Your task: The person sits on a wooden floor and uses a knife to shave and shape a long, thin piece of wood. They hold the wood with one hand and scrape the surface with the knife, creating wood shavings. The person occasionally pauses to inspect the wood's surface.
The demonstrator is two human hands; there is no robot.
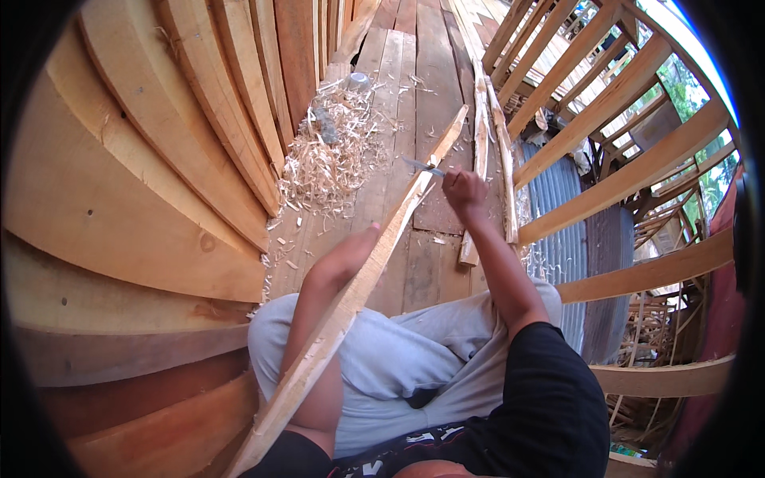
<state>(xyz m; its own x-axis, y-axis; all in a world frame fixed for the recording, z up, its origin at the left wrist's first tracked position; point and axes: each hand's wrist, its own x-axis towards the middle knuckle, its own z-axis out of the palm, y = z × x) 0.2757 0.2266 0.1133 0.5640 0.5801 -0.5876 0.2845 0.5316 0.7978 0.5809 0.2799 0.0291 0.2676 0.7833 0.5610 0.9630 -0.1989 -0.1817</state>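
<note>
A long, pale, roughly squared wooden pole slants across my lap, from beside my left shoulder to a pointed far end above the floor. My left hand grips it from the left side and below, about midway along; most of its fingers are hidden behind the wood. In my right hand, closed in a fist, is a knife. Its thin blade lies across the pole near the far end, where the surface looks freshly cut. A thin sliver stands off the pole just below the blade.
Wood shavings lie heaped on the plank floor against the left board wall. Further long wooden strips lie on the right, beside a slatted railing. Corrugated metal sheets show beyond it.
</note>
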